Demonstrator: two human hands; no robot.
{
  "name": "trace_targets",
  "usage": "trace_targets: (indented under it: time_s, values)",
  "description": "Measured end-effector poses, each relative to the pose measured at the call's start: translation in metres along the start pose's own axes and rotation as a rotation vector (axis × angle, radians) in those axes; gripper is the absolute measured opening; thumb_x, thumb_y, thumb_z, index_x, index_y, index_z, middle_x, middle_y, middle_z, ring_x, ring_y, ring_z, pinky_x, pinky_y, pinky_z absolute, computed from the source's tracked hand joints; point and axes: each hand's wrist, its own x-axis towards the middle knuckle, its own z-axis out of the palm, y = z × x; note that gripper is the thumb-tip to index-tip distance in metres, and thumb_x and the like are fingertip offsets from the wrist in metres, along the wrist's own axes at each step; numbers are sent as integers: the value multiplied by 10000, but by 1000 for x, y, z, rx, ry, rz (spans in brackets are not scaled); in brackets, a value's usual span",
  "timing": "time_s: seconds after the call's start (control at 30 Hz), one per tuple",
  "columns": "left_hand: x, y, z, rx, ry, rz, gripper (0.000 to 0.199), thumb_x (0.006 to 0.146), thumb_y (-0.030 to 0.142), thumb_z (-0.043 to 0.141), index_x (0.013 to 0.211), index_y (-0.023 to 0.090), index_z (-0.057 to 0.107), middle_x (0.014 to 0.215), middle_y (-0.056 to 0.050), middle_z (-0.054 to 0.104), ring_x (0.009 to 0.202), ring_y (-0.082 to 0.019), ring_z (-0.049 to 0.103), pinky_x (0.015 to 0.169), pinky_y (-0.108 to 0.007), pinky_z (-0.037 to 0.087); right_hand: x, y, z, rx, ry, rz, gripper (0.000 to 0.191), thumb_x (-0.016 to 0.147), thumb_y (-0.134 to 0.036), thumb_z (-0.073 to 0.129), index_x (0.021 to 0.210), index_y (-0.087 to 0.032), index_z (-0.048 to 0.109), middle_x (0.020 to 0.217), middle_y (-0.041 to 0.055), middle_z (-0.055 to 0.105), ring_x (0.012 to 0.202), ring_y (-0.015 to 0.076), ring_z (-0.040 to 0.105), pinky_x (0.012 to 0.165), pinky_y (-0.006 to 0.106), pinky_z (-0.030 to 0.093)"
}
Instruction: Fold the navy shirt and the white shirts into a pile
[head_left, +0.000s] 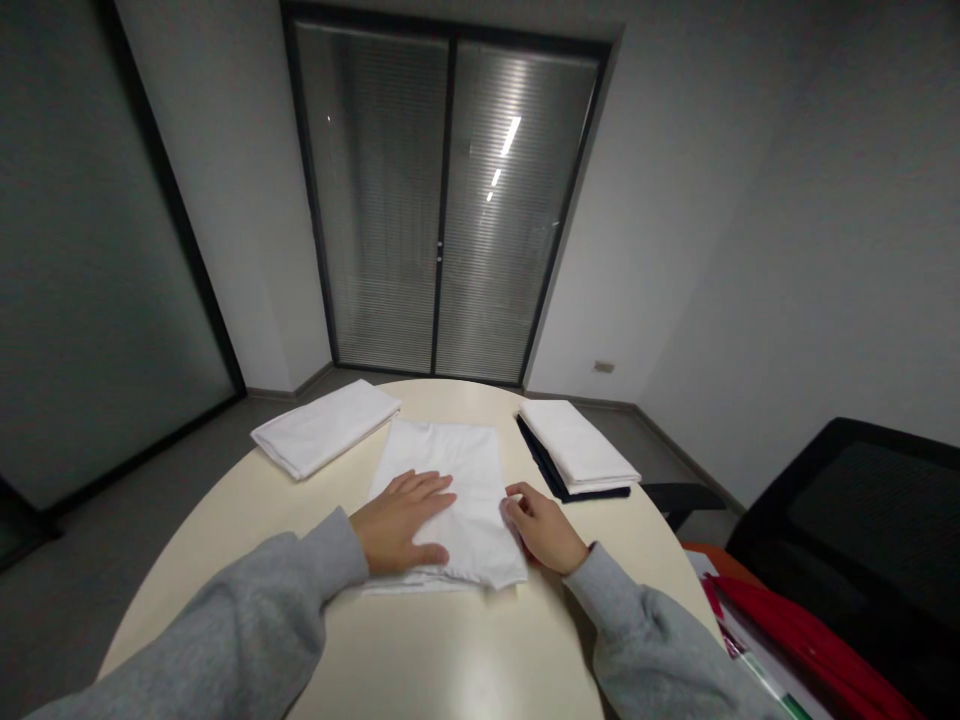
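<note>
Indoors, white cloth (pixel 472 510) on cream table (pixel 420 655)

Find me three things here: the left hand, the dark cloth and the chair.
Left hand (pixel 405 520): head view, on the back of the hand.
Dark cloth (pixel 545 465): head view, on its exposed left edge.
Chair (pixel 862 525): head view, on the black backrest.

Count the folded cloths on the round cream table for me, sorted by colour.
White folded fabric cloths: 3
Dark navy-looking folded fabric cloth, beneath the rightmost white one: 1
Total: 4
</note>
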Motion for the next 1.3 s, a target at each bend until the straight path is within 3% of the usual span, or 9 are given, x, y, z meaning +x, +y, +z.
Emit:
trace_targets:
  time_s: [0.1, 0.3, 0.57, 0.73, 0.87, 1.03, 1.17, 1.23, 1.3]
  values:
    - [-19, 22, 0, -44, -5, 94, 990, 773, 759, 744, 1577, 250, 469, 1646, -158, 438, 1487, -409, 420, 1249, -600, 272, 2, 2, 0, 85, -52, 59, 261, 987, -455, 419, 976, -253, 585, 605, -67, 554, 411, 134, 521, 407, 241, 363]
    - [-24, 28, -3, -45, 129, 12, 426, 1002, 461, 611, 1376, 260, 643, 1348, -81, 690, 1232, -272, 625, 1072, -416, 493, 5, 2, 0, 186, -135, 118, 254, 975, -433, 394, 928, -244, 556, 616, -64, 537, 405, 130, 542, 333, 208, 363]
    - [-17, 26, -15, 208, 233, -210, 341, 1103, 406, 405, 1128, 262, 713, 1052, -51, 789, 955, -229, 734, 797, -335, 525, -1, -3, -2, 94, -119, 67, 375, 984, -359, 437, 1306, -249, 595, 715, -35, 616, 430, 136, 543, 400, 240, 399]
    - [17, 26, -70, 453, 303, -113, 270, 1095, 374, 456, 1084, 239, 690, 1009, -55, 779, 930, -237, 730, 706, -318, 474, -3, -4, 0, -45, -72, -5, 510, 970, -282, 524, 1479, -265, 541, 873, 0, 686, 649, 146, 630, 629, 256, 465]
    - [89, 3, -143, 588, 342, 6, 150, 1038, 230, 550, 1037, 219, 700, 980, -81, 758, 963, -245, 707, 764, -333, 460, -5, -7, 0, -165, -59, -17, 723, 834, -158, 640, 1538, -250, 499, 927, 9, 721, 839, 189, 664, 808, 288, 464]
    - [156, -11, -214, 606, 631, -287, 214, 1014, 208, 552, 1186, 160, 670, 1201, -156, 709, 1132, -313, 634, 907, -436, 462, -12, -14, -1, -292, -66, -2, 610, 858, -155, 584, 1453, -285, 601, 1022, 36, 761, 927, 218, 694, 845, 311, 452]
    - [122, 19, -181, 541, 813, -45, 298, 1088, 298, 395, 1183, 174, 649, 1120, -115, 709, 1054, -266, 632, 903, -407, 462, -19, -20, 1, -366, -74, -18, 618, 869, -165, 552, 1473, -288, 587, 1236, 78, 751, 1097, 275, 696, 923, 362, 459]
    - [89, 32, -134, 555, 527, 261, 293, 1077, 326, 420, 1094, 194, 681, 992, -79, 723, 938, -240, 644, 854, -386, 468, -21, -23, 2, -386, -76, -31, 627, 868, -168, 545, 1485, -272, 578, 1320, 94, 724, 1170, 298, 680, 962, 383, 459]
    - [60, 32, -83, 548, 244, 387, 291, 1065, 390, 466, 1045, 213, 696, 943, -66, 733, 917, -243, 652, 839, -389, 471, -22, -26, 1, -409, -84, -39, 628, 874, -169, 535, 1493, -264, 572, 1340, 94, 718, 1196, 295, 675, 983, 382, 461]
